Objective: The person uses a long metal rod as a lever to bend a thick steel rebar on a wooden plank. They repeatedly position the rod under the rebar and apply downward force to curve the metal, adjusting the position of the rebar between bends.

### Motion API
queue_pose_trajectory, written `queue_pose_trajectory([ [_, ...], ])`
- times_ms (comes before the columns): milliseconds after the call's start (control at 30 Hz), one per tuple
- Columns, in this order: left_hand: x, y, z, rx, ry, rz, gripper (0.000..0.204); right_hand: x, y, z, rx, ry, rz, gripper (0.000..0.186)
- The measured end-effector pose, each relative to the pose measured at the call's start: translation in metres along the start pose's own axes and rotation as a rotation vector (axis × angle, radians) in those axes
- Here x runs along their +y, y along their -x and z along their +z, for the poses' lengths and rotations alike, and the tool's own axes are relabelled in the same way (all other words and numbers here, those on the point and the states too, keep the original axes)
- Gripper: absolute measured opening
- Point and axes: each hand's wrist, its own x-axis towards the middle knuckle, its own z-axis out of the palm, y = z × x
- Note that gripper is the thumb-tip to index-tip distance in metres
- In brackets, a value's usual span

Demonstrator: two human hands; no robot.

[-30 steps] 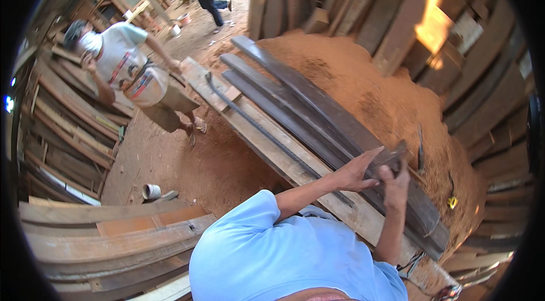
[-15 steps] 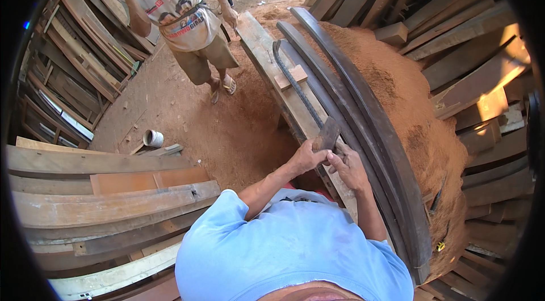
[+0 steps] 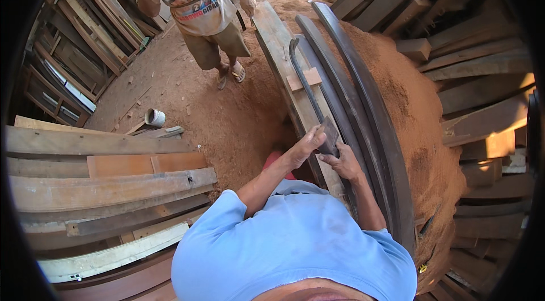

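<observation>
My left hand [image 3: 307, 146] is closed on a small, dark, flat block [image 3: 328, 143], with the fingers along its left side. My right hand [image 3: 346, 163] grips the same block at its lower right edge, thumb pointing toward the left hand. Both hands are over a long, pale wooden plank [image 3: 272, 19]. A black bar with a hooked end [image 3: 296, 58] lies lengthwise on the plank, its near end by the block. It passes over a small light wood piece [image 3: 294, 82]. Long, dark, curved beams [image 3: 372, 93] lie right of the plank.
A person [image 3: 207, 23] stands at the plank's far end, one hand [image 3: 248, 5] on it. Brown sawdust [image 3: 420, 125] is heaped on the right. Stacked boards [image 3: 108, 191] fill the left. A white bucket [image 3: 154, 117] lies tipped on the ground. More timber [image 3: 488, 68] leans at right.
The view has shifted, so the person stands higher in the picture. My hands still hold the block, which is turned slightly. The second person at the back has mostly gone from sight.
</observation>
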Motion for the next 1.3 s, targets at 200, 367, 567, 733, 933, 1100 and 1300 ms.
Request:
queue_pose_trajectory([
  [200,-0.015,-0.079,-0.062,0.270,-0.051,-0.311,0.078,-0.013,-0.096,-0.019,0.109,0.124,0.001,0.033],
  [367,-0.052,-0.161,-0.125,0.398,-0.315,-0.447,0.072,-0.034,-0.180,-0.064,0.167,0.181,0.010,0.032],
  [567,-0.112,-0.171,-0.123,0.422,-0.338,-0.470,0.028,-0.108,-0.283,-0.100,0.121,0.327,-0.100,0.036],
  [733,-0.089,-0.158,-0.125,0.302,-0.193,-0.510,0.021,-0.179,-0.367,-0.109,-0.001,0.151,-0.219,0.046],
  [933,-0.055,-0.164,-0.119,0.268,-0.404,-0.458,0.026,-0.167,-0.467,-0.108,-0.145,0.824,0.051,0.052],
  [1100,-0.079,-0.157,-0.122,0.282,-0.327,-0.366,0.025,-0.127,-0.549,-0.090,-0.162,0.899,-0.099,0.047],
  [1300,-0.101,-0.149,-0.123,0.276,-0.369,-0.413,0.040,-0.083,-0.600,-0.058,-0.397,1.139,-0.001,0.036],
])
